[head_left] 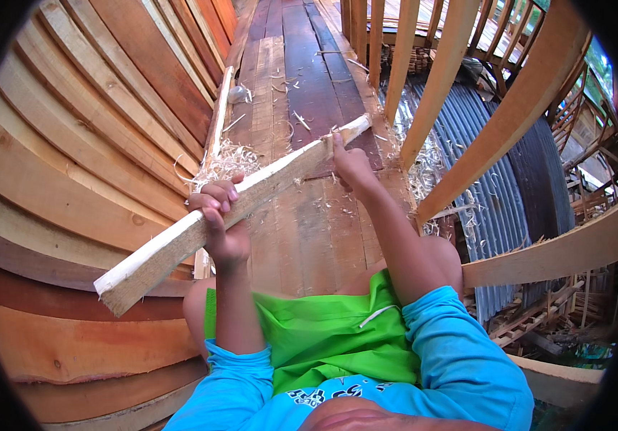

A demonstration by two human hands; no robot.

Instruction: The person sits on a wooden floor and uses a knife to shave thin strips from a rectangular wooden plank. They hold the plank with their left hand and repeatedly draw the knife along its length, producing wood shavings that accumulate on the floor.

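The wooden strip [273, 185] slants before me; my left hand [221, 219] wraps fingers round it; my right hand [352, 164] presses one digit near its end, others curled — slipping on rough grain risks splinters; below, plank floor [280, 248].

Between my left hand [224, 231] and right hand [352, 165], passage is available over the middle of the plank floor [280, 251]. The wooden batten [280, 179] I hold crosses diagonally, obstructing forward reach. Along the floor's left edge, a shavings heap [228, 162] and row of boards [72, 136] obstruct; along its right edge, upright slats [442, 79] leave gaps.
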